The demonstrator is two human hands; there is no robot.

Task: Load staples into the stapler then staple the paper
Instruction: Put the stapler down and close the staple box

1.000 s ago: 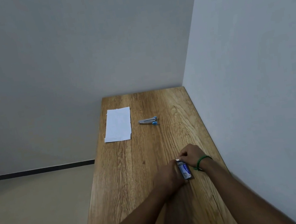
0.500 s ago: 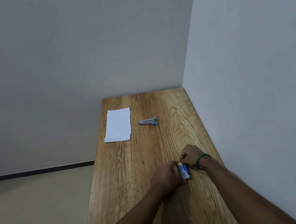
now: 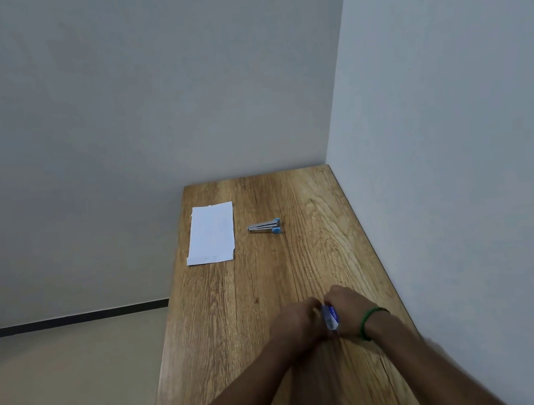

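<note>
A small blue and white staple box is held between both hands just above the near part of the wooden table. My left hand grips its left side with curled fingers. My right hand, with a green band at the wrist, grips its right side. Most of the box is hidden by the fingers. Far from the hands, a small silver stapler with a blue end lies on its side. Left of it lies a white sheet of paper.
The table runs along a white wall on its right side and ends at another wall at the back. Its left edge drops off to a beige floor.
The hands have closed in on the staple box, and it has turned more on edge, so less of it shows. Stapler and paper have not moved.
</note>
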